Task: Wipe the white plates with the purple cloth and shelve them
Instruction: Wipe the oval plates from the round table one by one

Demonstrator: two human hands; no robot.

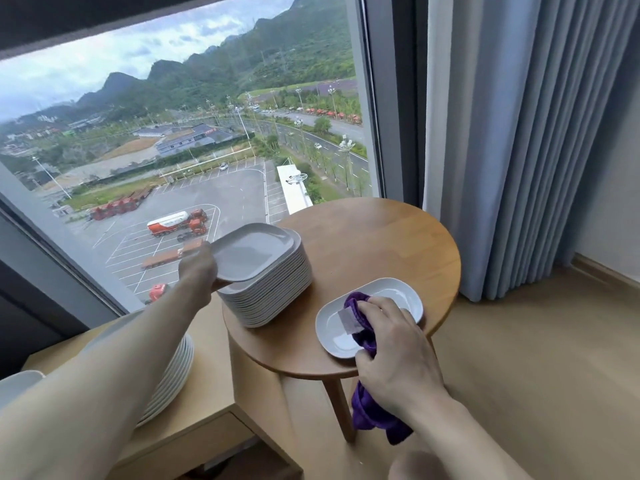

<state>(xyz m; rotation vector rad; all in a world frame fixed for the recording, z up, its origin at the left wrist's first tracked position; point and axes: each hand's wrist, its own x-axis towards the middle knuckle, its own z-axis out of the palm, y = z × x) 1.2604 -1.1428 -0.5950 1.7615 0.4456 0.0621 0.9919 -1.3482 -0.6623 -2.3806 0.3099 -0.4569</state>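
Observation:
A tall stack of white plates (pixel 277 292) stands on the round wooden table (pixel 374 244). My left hand (pixel 197 268) grips the near-left rim of the top plate (pixel 252 251), which is tilted and lifted off the stack. A single white plate (pixel 394 292) lies at the table's front edge. My right hand (pixel 394 344) presses the purple cloth (pixel 360 306) onto it; the rest of the cloth hangs below my wrist. Another pile of white plates (pixel 173 375) rests on the low wooden shelf unit (pixel 204 420) at the left, partly hidden by my left forearm.
A large window (pixel 173 133) runs behind the table and shelf unit. Grey curtains (pixel 519 150) hang at the right, reaching the wooden floor (pixel 536 375). A further white plate edge (pixel 17 384) shows at the far left.

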